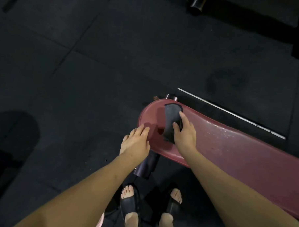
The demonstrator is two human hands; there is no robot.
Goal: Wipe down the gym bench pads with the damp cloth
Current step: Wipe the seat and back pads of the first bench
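Head view looks straight down on the rounded end of the maroon bench pad [229, 147], and that end is where my work sits. My right hand [184, 132] lies on the dark damp cloth [171, 122], thumb and forefinger curled round its right edge while the palm presses it flat on the pad. The cloth is a long strip whose long axis runs away from me, across the width of the pad, its far end close to the pad's far rim. So the cloth lies directly under and just ahead of my right hand; my left hand [136, 142] is beside it, apart from the cloth, fingers straight and relaxed, fingertips resting on the pad's near left edge and holding nothing.

The pad's own long axis runs off to my right and toward me, under my right forearm. That is the way I judge the open room lies: a long stretch with a speckled, wet-looking sheen and nothing standing on it. To the left the pad ends quickly in its curved rim, with only the black rubber floor [78, 76] beyond, so a stroke that way must stop short or the cloth slides off. A dark steel frame tube [147, 166] sticks out below the near edge, between my left wrist and my sandalled feet [129, 198].
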